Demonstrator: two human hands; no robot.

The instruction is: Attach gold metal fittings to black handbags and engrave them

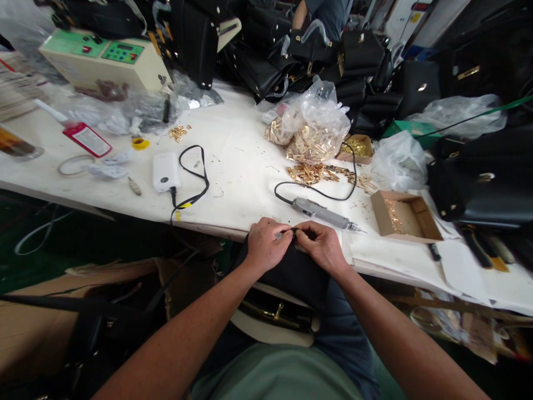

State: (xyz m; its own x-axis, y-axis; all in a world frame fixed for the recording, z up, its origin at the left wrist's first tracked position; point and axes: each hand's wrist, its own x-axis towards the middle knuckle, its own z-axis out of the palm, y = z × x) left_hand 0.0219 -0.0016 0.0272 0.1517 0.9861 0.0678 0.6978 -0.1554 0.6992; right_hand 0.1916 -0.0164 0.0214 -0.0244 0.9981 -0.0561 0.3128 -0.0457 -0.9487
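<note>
A black bag (291, 278) with a beige lower part and a gold clasp lies on my lap against the table's front edge. At its upper edge my left hand (268, 243) pinches the black material between thumb and fingers. Close beside it, my right hand (320, 244) is also closed on that edge, fingertips nearly touching the left ones. Whatever small part may be between the fingertips is too small to make out. Just beyond my right hand, a grey electric screwdriver (320, 213) lies on the white table (237, 178), its tip pointing right.
Gold metal pieces (310, 173) lie before a plastic bag of them (314, 130). An open cardboard box (410, 216) stands right. At left are a white device (165, 171) with a cable, a red bottle (87, 139) and a green-topped machine (108, 61). Black bags and a person's arm are behind.
</note>
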